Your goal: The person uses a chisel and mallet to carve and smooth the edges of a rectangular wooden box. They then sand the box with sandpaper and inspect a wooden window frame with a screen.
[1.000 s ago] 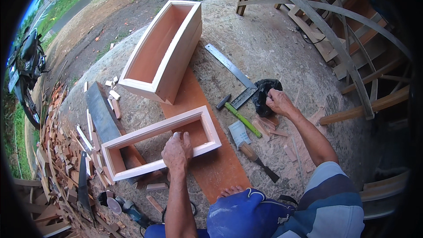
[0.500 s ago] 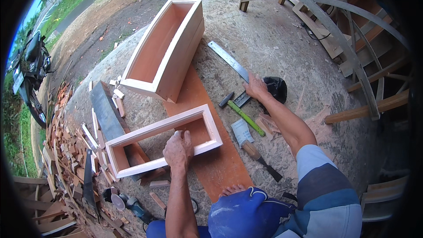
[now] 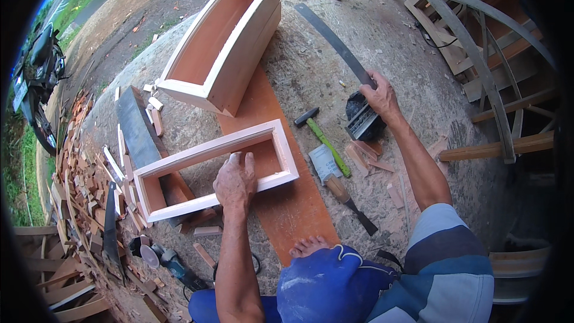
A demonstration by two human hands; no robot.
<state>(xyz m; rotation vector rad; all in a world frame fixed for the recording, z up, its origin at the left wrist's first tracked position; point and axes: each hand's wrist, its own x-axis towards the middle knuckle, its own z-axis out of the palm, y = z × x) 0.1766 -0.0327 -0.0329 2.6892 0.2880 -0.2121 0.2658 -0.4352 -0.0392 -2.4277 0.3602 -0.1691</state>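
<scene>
Plainly, the left hand (image 3: pixel 236 182) curls its fingers over the near rim of a pale, rectangular, open wooden frame box (image 3: pixel 182 208), tips inside the opening; the box lies across a smooth reddish-brown plank (image 3: pixel 299 218) and a dark-grey board (image 3: pixel 140 134). The right hand (image 3: pixel 382 97) grips a dark, straight-bladed metal square (image 3: pixel 336 42) over a crumpled black plastic bag (image 3: pixel 354 104) on rough concrete (image 3: pixel 433 84)

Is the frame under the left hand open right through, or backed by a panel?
Open right through: grey ground and the dark plank show inside the frame.
</scene>
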